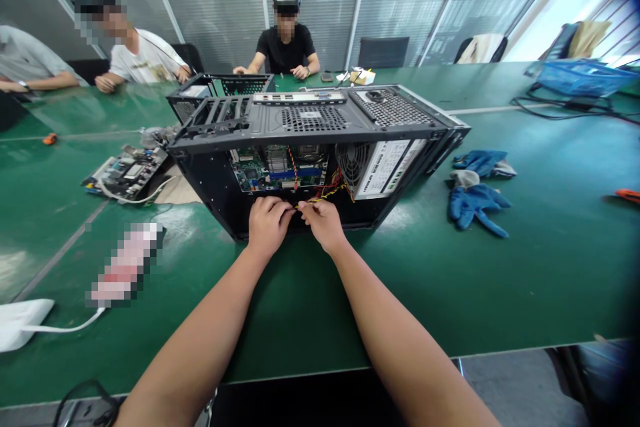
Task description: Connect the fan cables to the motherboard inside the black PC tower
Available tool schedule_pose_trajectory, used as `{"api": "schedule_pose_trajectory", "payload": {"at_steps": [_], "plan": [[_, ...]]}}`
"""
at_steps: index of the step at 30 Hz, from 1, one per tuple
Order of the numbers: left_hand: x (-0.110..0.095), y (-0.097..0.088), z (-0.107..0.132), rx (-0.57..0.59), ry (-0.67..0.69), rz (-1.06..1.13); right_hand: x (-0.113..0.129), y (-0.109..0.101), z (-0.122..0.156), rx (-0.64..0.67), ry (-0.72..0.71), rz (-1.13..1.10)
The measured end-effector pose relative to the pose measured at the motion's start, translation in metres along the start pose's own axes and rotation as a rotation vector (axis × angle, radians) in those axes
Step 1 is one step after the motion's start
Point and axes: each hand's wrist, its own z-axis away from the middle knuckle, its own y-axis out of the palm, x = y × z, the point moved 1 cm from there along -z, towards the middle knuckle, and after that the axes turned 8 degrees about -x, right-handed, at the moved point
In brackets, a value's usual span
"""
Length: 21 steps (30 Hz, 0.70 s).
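Note:
A black computer case lies on the table with its open side facing me. Inside it show a green motherboard and, at the right, a power supply with a fan. Red, yellow and black power cables run from the power supply toward my hands. At the lower edge of the opening, my right hand pinches these cables between thumb and fingers. My left hand is closed close beside it, fingertips at the cable's end; what exactly it grips is hidden.
Blue work gloves lie to the right, with a blue basket farther back. A loose motherboard, a phone and a white power bank are at left. Another case stands behind; several people sit across the table.

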Motion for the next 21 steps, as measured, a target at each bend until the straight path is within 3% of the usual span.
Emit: {"api": "schedule_pose_trajectory", "payload": {"at_steps": [13, 21], "plan": [[-0.0023, -0.0016, -0.0025, 0.168, -0.046, -0.042, -0.0028, -0.0005, -0.0014, 0.044, -0.056, 0.049], [-0.0023, 0.0009, -0.0005, 0.118, -0.038, 0.034, -0.0007, 0.0006, 0.0018, -0.043, -0.084, 0.103]]}}
